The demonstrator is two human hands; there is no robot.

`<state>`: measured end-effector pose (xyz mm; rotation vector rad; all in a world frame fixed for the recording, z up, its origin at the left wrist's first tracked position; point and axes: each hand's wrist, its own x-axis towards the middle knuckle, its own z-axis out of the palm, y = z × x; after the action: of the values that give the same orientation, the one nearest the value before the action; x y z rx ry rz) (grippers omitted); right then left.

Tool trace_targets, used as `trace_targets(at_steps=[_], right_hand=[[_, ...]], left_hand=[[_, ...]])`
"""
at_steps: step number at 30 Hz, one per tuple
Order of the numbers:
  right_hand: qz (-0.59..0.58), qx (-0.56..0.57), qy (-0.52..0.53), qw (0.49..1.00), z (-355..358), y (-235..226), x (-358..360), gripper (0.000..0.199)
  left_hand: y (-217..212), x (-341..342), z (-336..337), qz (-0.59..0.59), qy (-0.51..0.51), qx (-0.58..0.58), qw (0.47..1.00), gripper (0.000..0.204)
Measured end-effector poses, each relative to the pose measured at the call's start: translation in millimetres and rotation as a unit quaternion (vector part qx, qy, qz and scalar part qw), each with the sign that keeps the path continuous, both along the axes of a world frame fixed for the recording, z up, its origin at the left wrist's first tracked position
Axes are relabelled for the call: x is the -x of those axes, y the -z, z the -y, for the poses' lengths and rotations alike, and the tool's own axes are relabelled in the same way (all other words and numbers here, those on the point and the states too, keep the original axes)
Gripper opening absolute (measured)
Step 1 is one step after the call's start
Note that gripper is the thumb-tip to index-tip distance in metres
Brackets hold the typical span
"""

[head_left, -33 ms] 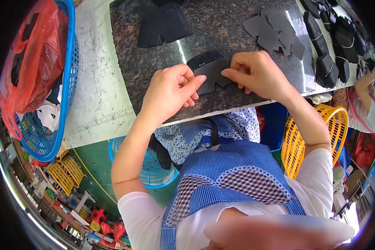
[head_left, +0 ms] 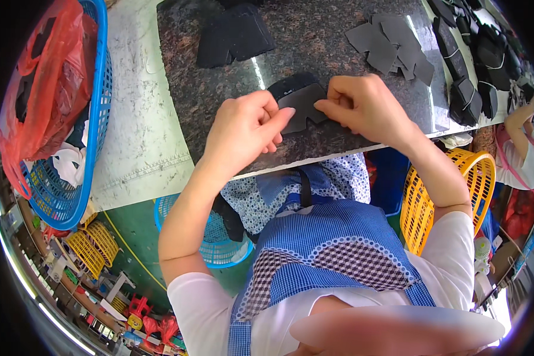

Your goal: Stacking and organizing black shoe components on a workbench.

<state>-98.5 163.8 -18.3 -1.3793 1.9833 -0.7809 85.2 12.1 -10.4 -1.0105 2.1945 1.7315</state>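
Note:
A dark grey flat cut piece (head_left: 304, 108) with a notched near edge lies over a black cut piece (head_left: 292, 83), whose curved far edge shows beyond it. My left hand (head_left: 246, 127) is closed in a pinch at the grey piece's left end, thumb on top. At the right end my right hand (head_left: 362, 110) pinches its edge between thumb and curled fingers. Both pieces lie close to the near edge of the dark stone slab (head_left: 219, 113). The fingers cover both ends of the grey piece.
Black cut pieces (head_left: 234, 35) lie at the slab's far left, and loose grey pieces (head_left: 391, 47) at its far right. Bundled black parts (head_left: 466, 98) line the right side. A blue basket (head_left: 104, 89) with a red bag stands left; a yellow basket (head_left: 418, 207) is below right.
Very little differs. The fingers of my right hand are slightly more curled in, and my left hand has shifted a touch to the right.

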Motion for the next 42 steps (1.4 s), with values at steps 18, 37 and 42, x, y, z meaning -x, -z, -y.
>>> trace_targets(at_steps=[18, 37, 42], right_hand=[[-0.12, 0.238, -0.09, 0.96, 139.5, 19.6, 13.6, 0.014], [-0.333, 0.193, 0.157, 0.909, -26.9, -12.1, 64.1, 0.038], [-0.334, 0.135, 0.105, 0.927, -26.6, 9.0, 71.6, 0.055]], left_hand=[[18.0, -32.0, 31.7, -0.272, 0.065, 0.512, 0.812, 0.026], [4.7, 41.2, 35.0, -0.271, 0.112, 0.493, 0.819, 0.035], [24.8, 110.4, 8.2, -0.317, 0.127, 0.428, 0.837, 0.042]])
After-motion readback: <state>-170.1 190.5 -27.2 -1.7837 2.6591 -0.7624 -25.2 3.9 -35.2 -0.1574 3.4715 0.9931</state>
